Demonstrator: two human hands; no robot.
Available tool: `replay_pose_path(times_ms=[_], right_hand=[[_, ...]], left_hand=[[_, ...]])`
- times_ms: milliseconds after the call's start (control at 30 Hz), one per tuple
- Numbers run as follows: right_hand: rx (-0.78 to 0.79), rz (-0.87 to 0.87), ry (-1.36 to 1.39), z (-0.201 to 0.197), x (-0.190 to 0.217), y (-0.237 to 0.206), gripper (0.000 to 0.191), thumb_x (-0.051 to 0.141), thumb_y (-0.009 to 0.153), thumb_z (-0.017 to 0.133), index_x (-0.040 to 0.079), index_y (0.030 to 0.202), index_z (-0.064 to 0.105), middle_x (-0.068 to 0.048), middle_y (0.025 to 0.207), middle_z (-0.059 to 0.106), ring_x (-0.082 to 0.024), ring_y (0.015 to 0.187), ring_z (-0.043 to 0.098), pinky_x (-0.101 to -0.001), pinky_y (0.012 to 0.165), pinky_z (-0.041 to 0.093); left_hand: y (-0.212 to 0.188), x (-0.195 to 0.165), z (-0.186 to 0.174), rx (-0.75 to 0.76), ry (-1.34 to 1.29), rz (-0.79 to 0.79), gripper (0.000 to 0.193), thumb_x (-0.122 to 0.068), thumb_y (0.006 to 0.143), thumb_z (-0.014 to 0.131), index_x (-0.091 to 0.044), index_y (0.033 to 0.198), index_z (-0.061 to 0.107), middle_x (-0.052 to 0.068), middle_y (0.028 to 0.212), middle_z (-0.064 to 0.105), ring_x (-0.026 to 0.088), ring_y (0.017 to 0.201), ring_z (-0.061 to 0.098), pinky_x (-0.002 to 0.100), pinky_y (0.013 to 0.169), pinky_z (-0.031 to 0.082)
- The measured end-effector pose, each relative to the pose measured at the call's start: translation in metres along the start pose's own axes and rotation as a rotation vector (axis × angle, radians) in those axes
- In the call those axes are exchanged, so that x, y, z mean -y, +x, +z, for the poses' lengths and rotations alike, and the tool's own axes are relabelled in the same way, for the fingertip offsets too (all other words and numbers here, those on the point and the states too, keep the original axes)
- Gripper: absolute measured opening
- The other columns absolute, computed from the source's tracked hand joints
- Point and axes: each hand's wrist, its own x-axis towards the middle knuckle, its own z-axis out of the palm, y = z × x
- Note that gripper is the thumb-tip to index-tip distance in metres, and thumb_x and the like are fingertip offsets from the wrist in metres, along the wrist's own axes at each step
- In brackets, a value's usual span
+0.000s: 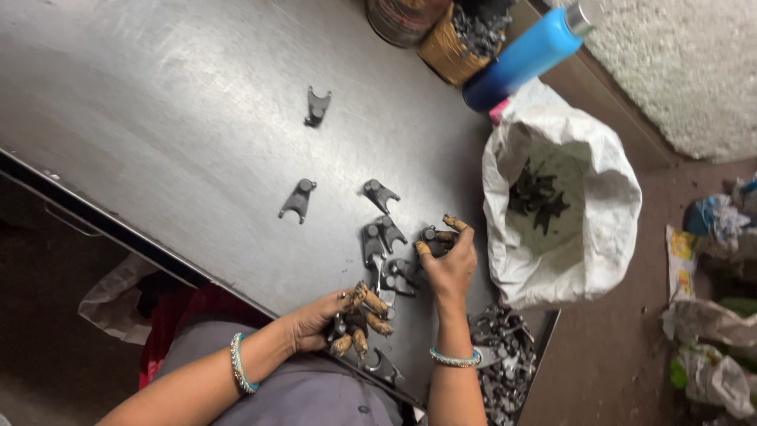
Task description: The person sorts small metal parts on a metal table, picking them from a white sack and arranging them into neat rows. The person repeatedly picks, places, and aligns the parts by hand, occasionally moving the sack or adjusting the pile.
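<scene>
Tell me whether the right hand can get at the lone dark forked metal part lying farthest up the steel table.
Probably yes: the right hand faces bare steel table up to that lone dark forked metal part, with nothing between, though a long stretch.

I see two bare forearms, no sleeves on them. Just behind the left grip (327, 319) there is a bangle (242, 363) on the wrist, turquoise and silver. Just behind the right grip (449, 264) sits a similar bangle (455, 359), thin and beaded. The fingertips (377, 302) on both grips carry orange-brown stained coverings, worn and dirty. Below the grips I see grey clothing with a small button.
</scene>
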Motion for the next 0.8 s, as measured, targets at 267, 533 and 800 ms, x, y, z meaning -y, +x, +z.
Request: replay_pose_path(times_ms=[267, 533, 800], right_hand=[[0.068, 0.174, 0.997, -0.020, -0.040, -0.060, 0.060, 0.003, 0.079, 0.085, -0.001, 0.130, 0.054, -0.012, 0.110, 0.070, -0.020, 0.101, 0.070, -0.0339, 0.092, 0.058], [0.346, 0.412, 1.356, -0.033, -0.051, -0.091, 0.050, 0.009, 0.090, 0.074, -0.008, 0.134, 0.056, -0.021, 0.103, 0.076, -0.026, 0.090, 0.072, -0.0346, 0.079, 0.058], [0.199, -0.090, 0.297, -0.015, -0.014, -0.071, 0.035, 0.002, 0.083, 0.078, 0.006, 0.117, 0.070, -0.008, 0.108, 0.074, -0.024, 0.099, 0.069, -0.0339, 0.088, 0.054]], left_hand=[[0.002, 0.006, -0.002, -0.009, 0.040, 0.039, 0.069, -0.048, 0.095, 0.067, 0.003, 0.139, 0.051, 0.025, 0.119, 0.071, 0.025, 0.079, 0.077, 0.026, 0.053, 0.061], [0.004, 0.006, 0.004, -0.011, 0.100, 0.049, 0.081, -0.052, 0.093, 0.066, -0.004, 0.154, 0.042, 0.024, 0.121, 0.072, 0.024, 0.082, 0.077, 0.026, 0.054, 0.063], [0.005, 0.011, 0.004, -0.066, 0.075, 0.097, 0.066, -0.045, 0.090, 0.074, 0.001, 0.134, 0.055, 0.016, 0.124, 0.068, 0.026, 0.114, 0.071, 0.041, 0.089, 0.064]])
